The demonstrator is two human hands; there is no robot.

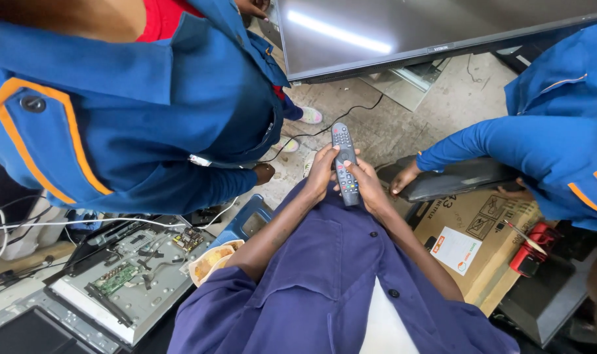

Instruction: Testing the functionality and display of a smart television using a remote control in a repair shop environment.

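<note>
A slim, matte grey remote control (344, 164) with rows of small rubbery buttons sits at frame centre, upright and pointing at the glossy flat television screen (403, 29) above. The left hand (321, 172) and right hand (367, 185) clasp its lower half from both sides, thumbs resting on the keypad.

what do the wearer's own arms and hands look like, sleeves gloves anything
Both hands, left and right, are bare: no gloves, rings or watch visible. The forearms are bare too, with dark purple-blue sleeves pushed up past the elbows. The sleeves belong to a matching work shirt with dark buttons down the front.
</note>
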